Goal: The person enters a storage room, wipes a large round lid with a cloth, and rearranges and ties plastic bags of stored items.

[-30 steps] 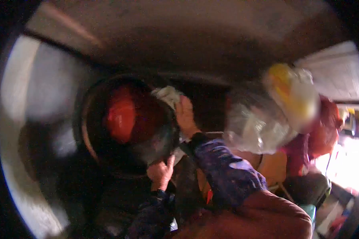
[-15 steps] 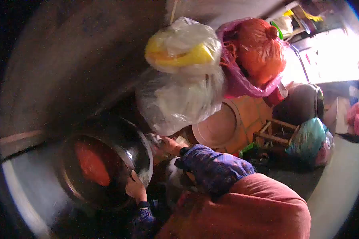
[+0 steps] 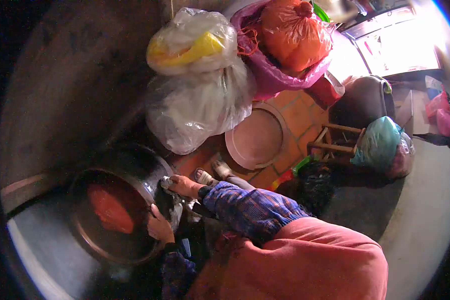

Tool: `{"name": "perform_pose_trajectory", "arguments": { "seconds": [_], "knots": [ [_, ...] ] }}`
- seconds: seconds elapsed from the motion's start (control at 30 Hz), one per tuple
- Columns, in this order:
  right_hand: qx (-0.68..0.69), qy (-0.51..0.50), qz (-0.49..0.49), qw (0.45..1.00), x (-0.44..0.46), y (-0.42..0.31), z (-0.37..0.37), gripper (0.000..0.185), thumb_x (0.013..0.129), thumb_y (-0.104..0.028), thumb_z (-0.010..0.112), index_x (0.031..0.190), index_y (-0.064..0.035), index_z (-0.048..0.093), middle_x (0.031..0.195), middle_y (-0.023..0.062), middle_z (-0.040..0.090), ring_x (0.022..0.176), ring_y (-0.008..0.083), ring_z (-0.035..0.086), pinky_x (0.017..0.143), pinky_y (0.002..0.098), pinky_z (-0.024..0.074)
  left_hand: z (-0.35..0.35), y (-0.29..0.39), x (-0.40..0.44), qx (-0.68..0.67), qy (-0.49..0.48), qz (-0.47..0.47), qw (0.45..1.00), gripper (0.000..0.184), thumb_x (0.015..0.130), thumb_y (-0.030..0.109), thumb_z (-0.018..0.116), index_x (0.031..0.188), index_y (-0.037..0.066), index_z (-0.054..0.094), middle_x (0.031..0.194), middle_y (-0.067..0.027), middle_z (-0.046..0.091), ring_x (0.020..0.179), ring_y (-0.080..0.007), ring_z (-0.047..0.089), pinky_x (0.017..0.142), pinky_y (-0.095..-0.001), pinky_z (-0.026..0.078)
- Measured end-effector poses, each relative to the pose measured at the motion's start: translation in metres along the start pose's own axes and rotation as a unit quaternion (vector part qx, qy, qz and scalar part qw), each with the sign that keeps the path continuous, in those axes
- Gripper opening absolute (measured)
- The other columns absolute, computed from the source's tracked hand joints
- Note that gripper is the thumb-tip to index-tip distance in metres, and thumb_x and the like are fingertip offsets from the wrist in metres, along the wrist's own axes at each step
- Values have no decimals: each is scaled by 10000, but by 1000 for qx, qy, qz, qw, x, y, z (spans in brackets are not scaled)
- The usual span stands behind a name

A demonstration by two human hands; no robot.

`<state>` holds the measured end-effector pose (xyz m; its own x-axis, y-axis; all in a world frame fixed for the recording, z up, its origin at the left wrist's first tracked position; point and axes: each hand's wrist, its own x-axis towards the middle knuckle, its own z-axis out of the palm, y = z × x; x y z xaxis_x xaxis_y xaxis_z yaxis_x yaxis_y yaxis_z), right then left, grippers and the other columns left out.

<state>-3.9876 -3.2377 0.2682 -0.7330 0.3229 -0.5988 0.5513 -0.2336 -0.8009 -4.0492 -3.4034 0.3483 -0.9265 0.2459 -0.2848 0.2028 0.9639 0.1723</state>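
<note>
A large dark round vessel (image 3: 135, 162) stands at the lower left, with a red patch (image 3: 110, 207) showing inside its round opening. My left hand (image 3: 160, 225) is at the near right part of its rim, thumb up and fingers curled over the edge. Just above it, my right hand (image 3: 184, 186) is closed on a crumpled pale cloth (image 3: 166, 183) beside the outer side of the vessel. Grey-white material hangs below the cloth, between the two hands.
Clear plastic bags (image 3: 200, 105), one with yellow contents, are at the upper middle. An orange bag (image 3: 297, 37) sits in a pink one. Beyond my sleeve are a round pink lid or basin (image 3: 256, 136), a wooden stool (image 3: 337, 139) and a teal bag (image 3: 380, 142). Sandalled feet (image 3: 205, 177) show.
The view has swung toward the right, bringing the floor, stool and feet into sight. My right hand has moved from the vessel's far side to its outer right side with the cloth.
</note>
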Motion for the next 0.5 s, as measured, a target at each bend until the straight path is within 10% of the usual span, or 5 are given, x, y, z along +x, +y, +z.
{"name": "perform_pose_trajectory", "arguments": {
  "seconds": [0.1, 0.23, 0.5],
  "knots": [
    [28, -75, -47, 996, -15, 34, -29, 374, 862, -201, 639, 1186, -22, 591, 1099, 165, 651, 990, 228, 621, 865, 340, 493, 1, 0, 2, -11, 15, -28, 999, 703, 950, 626, 336, 952, 25, 702, 877, -245, 678, 818, -458, 630, 723, -539, 474],
    [259, -8, 141, 955, -52, 63, -104, 432, 869, -228, 669, 1224, -7, 560, 1176, 117, 607, 1031, 200, 581, 892, 341, 474, 11, -5, 6, 25, 28, -37, 999, 592, 959, 574, 382, 966, 70, 693, 883, -239, 675, 801, -448, 630, 690, -540, 473],
    [81, 69, 85, 991, -176, 188, -256, 738, 775, -270, 753, 1370, -8, 403, 1160, 137, 594, 1012, 229, 584, 893, 363, 474, 3, -2, 6, -78, 3, 23, 997, 620, 977, 529, 387, 1093, -38, 609, 1081, -266, 638, 996, -439, 587, 831, -478, 450]
  ]
}}
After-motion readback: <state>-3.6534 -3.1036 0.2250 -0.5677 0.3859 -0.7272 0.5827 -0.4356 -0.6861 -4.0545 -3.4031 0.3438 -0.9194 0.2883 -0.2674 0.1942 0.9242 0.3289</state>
